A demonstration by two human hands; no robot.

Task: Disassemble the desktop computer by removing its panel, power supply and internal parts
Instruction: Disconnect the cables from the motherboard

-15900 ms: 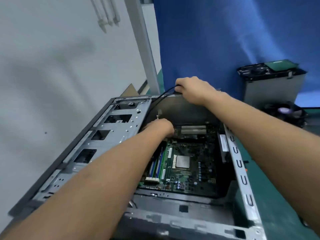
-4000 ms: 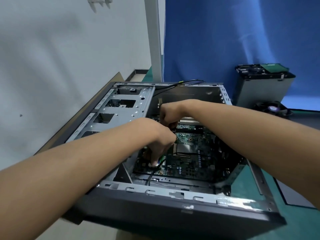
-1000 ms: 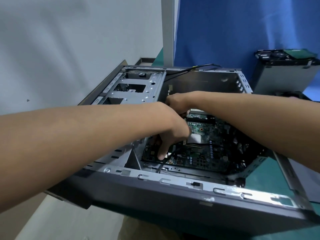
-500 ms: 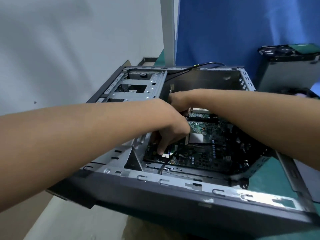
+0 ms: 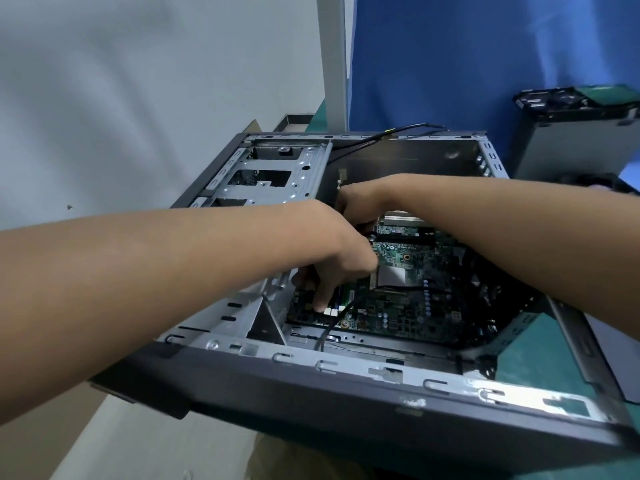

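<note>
the desktop case (image 5: 346,393) lies on its side on the green surface (image 5: 530,341), open face up, with its panel already off. just past the near rim a black cable (image 5: 329,332) runs up beside the white latches (image 5: 334,310) at the near end of the memory slots. the left hand (image 5: 332,261) reaches down there with one fingertip (image 5: 320,301) on a latch. whether its thumb also pinches a memory stick i cannot tell.

the step looks like freeing the memory from the motherboard (image 5: 415,306). to do it well, push the latches at both ends fully outward, then lift the stick straight up without rocking it, and mind the cable.

farther in, the right hand (image 5: 363,202) sits at the far end of the slots. its fingers are hidden, so its grip is unclear. beyond stands the drive cage (image 5: 270,174), and well apart a grey box (image 5: 571,147).
</note>
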